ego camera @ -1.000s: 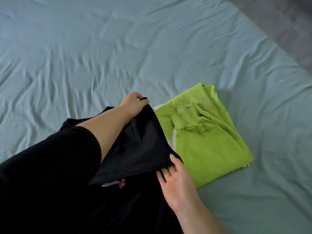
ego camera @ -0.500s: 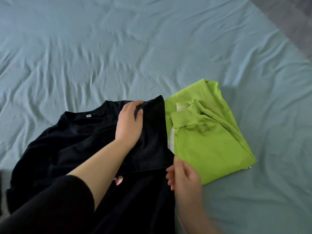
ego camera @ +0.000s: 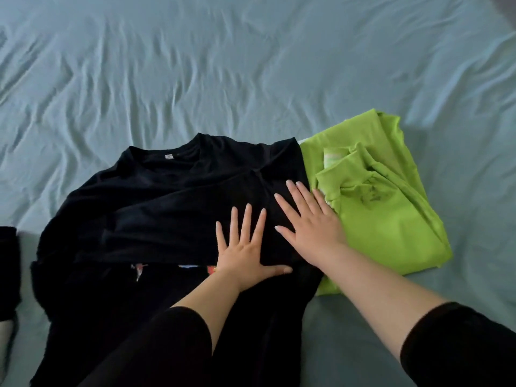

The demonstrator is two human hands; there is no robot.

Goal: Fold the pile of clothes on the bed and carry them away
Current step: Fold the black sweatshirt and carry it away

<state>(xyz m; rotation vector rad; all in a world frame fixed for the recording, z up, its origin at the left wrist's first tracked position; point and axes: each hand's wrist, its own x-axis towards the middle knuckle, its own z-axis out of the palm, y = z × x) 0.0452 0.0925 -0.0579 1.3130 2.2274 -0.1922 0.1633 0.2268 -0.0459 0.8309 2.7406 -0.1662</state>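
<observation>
No legible text found. The small white neck tag (ego camera: 168,156) inside the black shirt (ego camera: 167,202) collar is unreadable.

Soft, cool, rather dim light spreads evenly across the frame. It picks out the wrinkles of the blue-grey bedsheet (ego camera: 251,65) as pale ridges and gently shadowed troughs, and a faint diffuse shadow lies on the sheet by the upper right edge of the lime-green garment (ego camera: 391,233). The black shirt (ego camera: 167,196) swallows the light, so its folds show only as a weak grey sheen, while the left hand (ego camera: 245,255) and right hand (ego camera: 310,222) at centre are evenly lit and sharp-edged. Detail is slightly soft throughout, the scene bows towards the borders with wide-angle distortion, and the upper right corner is a dark blur.
</observation>
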